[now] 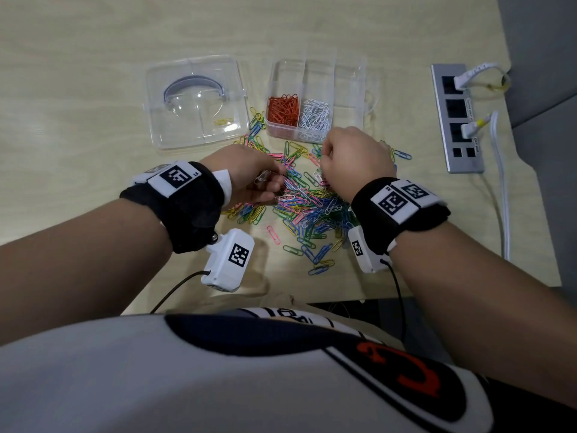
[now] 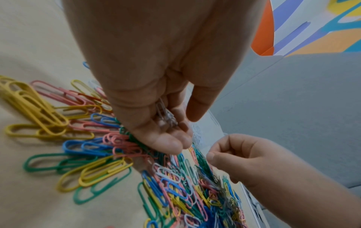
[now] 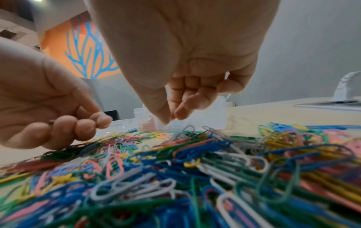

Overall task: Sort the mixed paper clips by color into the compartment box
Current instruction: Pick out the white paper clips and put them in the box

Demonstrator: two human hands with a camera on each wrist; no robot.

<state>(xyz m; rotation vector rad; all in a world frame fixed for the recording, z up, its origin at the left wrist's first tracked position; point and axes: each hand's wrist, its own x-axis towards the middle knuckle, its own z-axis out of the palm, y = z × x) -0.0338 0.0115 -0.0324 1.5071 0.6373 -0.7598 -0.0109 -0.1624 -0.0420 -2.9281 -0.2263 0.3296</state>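
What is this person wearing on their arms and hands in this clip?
Both hands are bare, with no gloves or sleeves on the forearms. The left hand and right hand each have a black wrist wrap carrying white plates printed with black square marker codes. A white camera module with a thin black cable hangs below each wrist.

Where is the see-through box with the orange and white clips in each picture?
Head view: the box sits at top centre, beyond the right hand.
Left wrist view: hardly there; only a pale edge shows behind the left hand, too unclear to call.
Right wrist view: the box is in the middle, blurry, behind the right hand's fingertips.
Shared landmark: the pile of mixed clips, in front of the box.
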